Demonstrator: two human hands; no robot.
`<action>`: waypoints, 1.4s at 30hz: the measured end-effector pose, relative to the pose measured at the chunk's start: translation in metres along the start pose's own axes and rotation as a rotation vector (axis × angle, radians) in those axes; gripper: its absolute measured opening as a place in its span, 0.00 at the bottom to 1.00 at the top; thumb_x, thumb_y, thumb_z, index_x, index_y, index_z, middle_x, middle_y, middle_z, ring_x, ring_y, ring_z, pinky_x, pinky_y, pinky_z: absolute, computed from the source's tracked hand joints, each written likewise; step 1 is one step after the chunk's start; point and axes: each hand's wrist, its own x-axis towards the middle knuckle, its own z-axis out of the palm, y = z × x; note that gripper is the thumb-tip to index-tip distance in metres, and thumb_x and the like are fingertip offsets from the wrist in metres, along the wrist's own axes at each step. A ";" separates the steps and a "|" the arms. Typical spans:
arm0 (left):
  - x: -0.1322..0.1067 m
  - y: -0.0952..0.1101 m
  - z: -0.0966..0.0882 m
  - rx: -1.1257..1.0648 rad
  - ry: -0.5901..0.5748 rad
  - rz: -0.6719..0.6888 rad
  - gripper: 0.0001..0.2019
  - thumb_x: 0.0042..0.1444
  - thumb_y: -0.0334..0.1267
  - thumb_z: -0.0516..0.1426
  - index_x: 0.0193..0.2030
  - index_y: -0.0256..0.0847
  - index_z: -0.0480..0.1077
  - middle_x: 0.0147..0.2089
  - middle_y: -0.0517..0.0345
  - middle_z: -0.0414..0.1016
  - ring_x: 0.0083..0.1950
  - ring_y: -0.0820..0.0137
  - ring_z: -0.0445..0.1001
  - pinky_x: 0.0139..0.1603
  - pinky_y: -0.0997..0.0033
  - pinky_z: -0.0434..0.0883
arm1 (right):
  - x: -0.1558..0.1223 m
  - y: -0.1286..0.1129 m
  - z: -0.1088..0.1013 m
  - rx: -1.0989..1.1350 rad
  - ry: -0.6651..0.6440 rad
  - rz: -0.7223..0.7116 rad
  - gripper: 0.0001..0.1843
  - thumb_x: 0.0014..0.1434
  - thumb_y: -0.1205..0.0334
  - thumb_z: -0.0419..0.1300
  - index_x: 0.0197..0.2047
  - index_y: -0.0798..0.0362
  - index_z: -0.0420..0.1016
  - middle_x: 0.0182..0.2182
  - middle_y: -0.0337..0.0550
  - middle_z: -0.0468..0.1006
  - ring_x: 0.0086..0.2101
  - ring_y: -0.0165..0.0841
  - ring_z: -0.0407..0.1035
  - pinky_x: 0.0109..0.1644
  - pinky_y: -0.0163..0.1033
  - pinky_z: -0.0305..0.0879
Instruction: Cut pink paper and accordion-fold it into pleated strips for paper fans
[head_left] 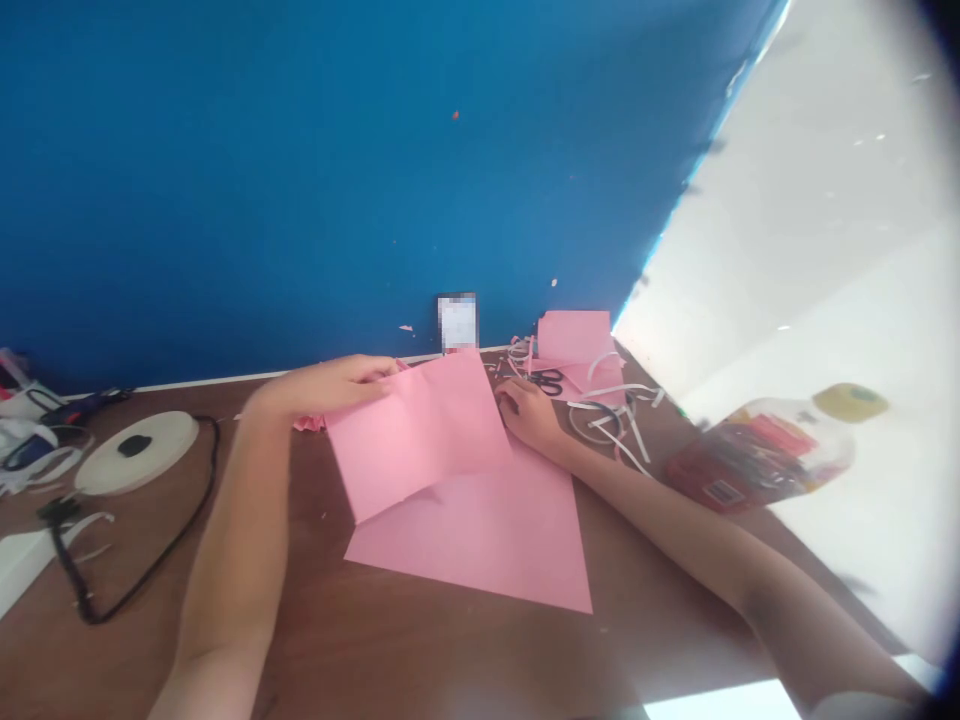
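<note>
A pink paper sheet (427, 425) is raised at a slant over a second pink paper surface (480, 540) that lies flat on the table. Whether the two are one folded sheet or separate ones, I cannot tell. My left hand (349, 383) is closed on the upper left edge of the raised sheet, thumb side hidden. By that sheet's right edge, my right hand (531, 412) rests low with curled fingers; what they hold, if anything, is hidden. Crumpled pink paper (307, 423) shows below my left wrist.
Scissors with black handles (547, 381), white paper strips (634, 435) and more pink paper (574, 335) lie at the back right. A yellow-lidded plastic jar (765, 450) stands on the right. Left are a round white device (139, 450) and a black cable (214, 470). Behind rises a blue wall (300, 180).
</note>
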 end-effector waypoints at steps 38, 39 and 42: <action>0.137 -0.029 0.070 -0.420 -0.256 0.159 0.20 0.47 0.51 0.64 0.39 0.36 0.79 0.31 0.54 0.78 0.29 0.71 0.73 0.27 0.75 0.66 | 0.009 0.016 -0.007 0.785 -0.137 0.396 0.15 0.56 0.51 0.61 0.43 0.50 0.74 0.40 0.42 0.79 0.37 0.37 0.72 0.40 0.40 0.67; 0.136 -0.032 0.068 -0.442 -0.237 0.154 0.19 0.47 0.51 0.65 0.38 0.36 0.79 0.31 0.54 0.78 0.30 0.71 0.73 0.29 0.74 0.66 | 0.008 0.016 -0.006 0.784 -0.135 0.396 0.16 0.56 0.51 0.62 0.43 0.51 0.74 0.40 0.42 0.79 0.37 0.37 0.72 0.39 0.40 0.68; 0.129 -0.036 0.060 -0.478 -0.250 0.149 0.18 0.46 0.50 0.65 0.35 0.36 0.79 0.32 0.52 0.77 0.32 0.70 0.73 0.31 0.73 0.67 | 0.007 0.018 -0.004 0.758 -0.111 0.386 0.15 0.56 0.50 0.61 0.42 0.51 0.74 0.38 0.42 0.79 0.36 0.37 0.72 0.38 0.40 0.67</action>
